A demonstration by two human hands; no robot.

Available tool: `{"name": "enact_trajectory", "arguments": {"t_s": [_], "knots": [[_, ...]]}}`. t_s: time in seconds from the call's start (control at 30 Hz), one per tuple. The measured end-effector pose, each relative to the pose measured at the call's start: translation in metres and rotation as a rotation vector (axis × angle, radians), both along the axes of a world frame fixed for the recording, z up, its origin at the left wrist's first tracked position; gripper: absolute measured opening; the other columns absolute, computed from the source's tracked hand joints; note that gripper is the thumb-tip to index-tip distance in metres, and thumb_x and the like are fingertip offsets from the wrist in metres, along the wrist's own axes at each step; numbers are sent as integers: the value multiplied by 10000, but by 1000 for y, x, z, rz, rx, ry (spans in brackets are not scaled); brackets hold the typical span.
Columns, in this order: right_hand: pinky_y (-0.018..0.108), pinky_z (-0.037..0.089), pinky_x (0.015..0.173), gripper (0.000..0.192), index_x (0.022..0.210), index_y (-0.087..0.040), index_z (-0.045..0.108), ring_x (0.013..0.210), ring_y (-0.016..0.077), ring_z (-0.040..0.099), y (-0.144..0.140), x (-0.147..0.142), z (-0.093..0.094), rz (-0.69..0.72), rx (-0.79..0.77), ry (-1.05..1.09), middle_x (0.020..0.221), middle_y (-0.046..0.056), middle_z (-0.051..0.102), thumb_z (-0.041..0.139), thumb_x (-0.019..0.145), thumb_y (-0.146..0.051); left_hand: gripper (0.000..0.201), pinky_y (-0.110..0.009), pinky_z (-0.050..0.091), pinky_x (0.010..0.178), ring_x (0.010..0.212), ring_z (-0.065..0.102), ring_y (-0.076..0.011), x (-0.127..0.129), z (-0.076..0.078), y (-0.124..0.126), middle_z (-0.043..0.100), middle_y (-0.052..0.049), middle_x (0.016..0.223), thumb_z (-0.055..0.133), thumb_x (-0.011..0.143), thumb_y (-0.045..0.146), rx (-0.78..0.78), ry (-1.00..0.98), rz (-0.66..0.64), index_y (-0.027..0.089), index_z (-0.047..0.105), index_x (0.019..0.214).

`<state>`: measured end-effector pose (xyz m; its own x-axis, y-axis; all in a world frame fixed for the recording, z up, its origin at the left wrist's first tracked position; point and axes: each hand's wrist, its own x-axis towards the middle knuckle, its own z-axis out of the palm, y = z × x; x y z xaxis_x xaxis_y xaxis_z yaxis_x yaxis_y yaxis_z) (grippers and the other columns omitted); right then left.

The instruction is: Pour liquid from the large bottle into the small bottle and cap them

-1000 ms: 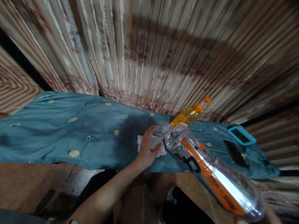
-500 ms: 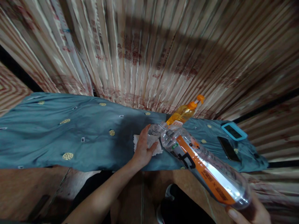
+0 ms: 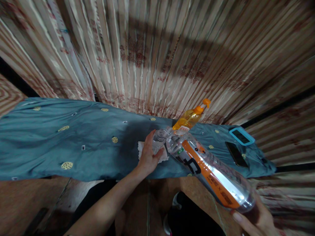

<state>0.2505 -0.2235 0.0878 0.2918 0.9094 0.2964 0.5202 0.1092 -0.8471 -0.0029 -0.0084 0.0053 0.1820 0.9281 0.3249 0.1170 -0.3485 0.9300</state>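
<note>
While the left hand [image 3: 148, 154] is closing its grip around a small clear container [image 3: 159, 140], the right hand [image 3: 256, 220] is gripping the base of a large clear bottle [image 3: 209, 171] with an orange label, holding it low at the near right. That large bottle is lying tilted, its base near the person and its mouth pointing far and left, so that its neck is sitting just beside the small container; whether the two are touching is hard to tell, since the clear plastic is blurring together there. The small container is standing near the middle of the desk, on or just above a white tissue [image 3: 164, 158] that is lying on the blue cloth [image 3: 73, 141] covering the desk. The left fingers are wrapping the container from its left side, with the thumb pressing on the near side.

Just beyond the two clear vessels, an orange pump bottle [image 3: 190, 118] is leaning against the striped curtain [image 3: 157, 52] at the far edge. Further right on the cloth, a dark phone [image 3: 235, 154] is lying flat, and a blue-framed device [image 3: 241, 135] is resting just beyond it. Dark shoes [image 3: 182, 216] are showing on the floor below the near edge.
</note>
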Motion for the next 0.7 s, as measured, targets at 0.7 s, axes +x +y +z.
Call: {"name": "enact_trajectory", "arguments": {"t_s": [0.7], "knots": [[224, 547, 977, 683, 1490, -237, 575, 1246, 267, 626, 7, -9, 10, -3, 74, -29, 1409, 69, 606, 824, 877, -406, 736, -581, 363, 1223, 1439, 484, -341, 1, -1, 3, 511, -147, 1529, 683, 855, 349, -21, -5, -13, 217, 366, 1505]]}}
